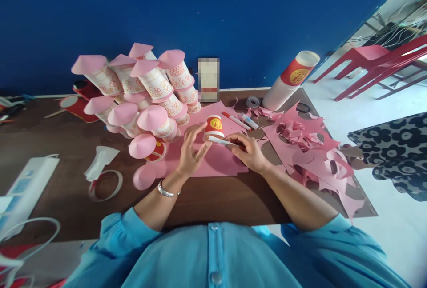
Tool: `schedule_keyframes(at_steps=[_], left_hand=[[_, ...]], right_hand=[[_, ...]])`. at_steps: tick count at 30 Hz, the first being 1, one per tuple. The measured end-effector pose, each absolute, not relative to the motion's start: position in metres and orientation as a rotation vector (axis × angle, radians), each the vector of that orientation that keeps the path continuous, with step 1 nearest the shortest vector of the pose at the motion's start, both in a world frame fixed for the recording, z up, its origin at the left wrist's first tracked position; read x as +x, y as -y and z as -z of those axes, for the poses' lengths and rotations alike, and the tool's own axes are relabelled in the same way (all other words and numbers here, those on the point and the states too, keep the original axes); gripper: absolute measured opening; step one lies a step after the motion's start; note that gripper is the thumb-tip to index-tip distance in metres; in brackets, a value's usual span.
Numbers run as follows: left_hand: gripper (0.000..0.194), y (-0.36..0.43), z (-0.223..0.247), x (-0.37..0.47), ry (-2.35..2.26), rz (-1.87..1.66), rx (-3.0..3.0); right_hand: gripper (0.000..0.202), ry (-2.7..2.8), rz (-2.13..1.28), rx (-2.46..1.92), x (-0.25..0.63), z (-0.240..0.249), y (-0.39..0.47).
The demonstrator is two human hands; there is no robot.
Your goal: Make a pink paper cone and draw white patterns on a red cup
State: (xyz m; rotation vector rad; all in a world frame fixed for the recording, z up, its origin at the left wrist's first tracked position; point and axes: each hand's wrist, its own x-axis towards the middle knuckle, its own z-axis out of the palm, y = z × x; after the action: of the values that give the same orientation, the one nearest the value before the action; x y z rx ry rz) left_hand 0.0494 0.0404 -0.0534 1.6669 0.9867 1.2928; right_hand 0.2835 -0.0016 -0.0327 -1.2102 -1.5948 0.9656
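Pinched the white pen [217,140] in the right hand [248,150] at the frame's centre, laid nearly crosswise; curved the left hand [191,149], the nearer one, beside the red cup [214,124], just above the pen; could not tell whether gripped.

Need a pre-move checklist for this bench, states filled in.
1. White pen-like stick secured: ok, in the fingers of the right hand.
2. Stick's cap off: cannot tell, too small.
3. Left hand gripping the red-and-gold cup: cannot tell, it is close beside it.
4. Pink paper under the hands: ok, on the table.
5. Red-and-white marker nearby: ok, lies just beyond the right hand.
6. Paper scraps tidied: not ok, loose pile at right.
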Motion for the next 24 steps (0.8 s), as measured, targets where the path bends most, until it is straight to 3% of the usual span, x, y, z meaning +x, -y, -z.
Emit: schedule_keyframes(at_steps=[3,10,15,24], left_hand=[[0.034,-0.039,0.044,0.050,-0.952,-1.239,1.736],[0.054,-0.036,0.035,0.052,-1.042,-1.265,1.669],[0.071,-0.036,0.035,0.051,-1.107,-1.302,1.736],[0.067,-0.035,0.036,0.049,-1.077,-1.278,1.796]], right_hand=[[0.030,1.593,-1.040,-1.185,0.283,0.035,-0.001],[0.053,1.255,-1.397,-1.027,0.288,0.035,-0.006],[0.054,1.119,-1.490,-0.969,0.286,0.031,-0.005],[0.052,1.098,-1.481,-0.944,0.280,0.028,-0.002]])
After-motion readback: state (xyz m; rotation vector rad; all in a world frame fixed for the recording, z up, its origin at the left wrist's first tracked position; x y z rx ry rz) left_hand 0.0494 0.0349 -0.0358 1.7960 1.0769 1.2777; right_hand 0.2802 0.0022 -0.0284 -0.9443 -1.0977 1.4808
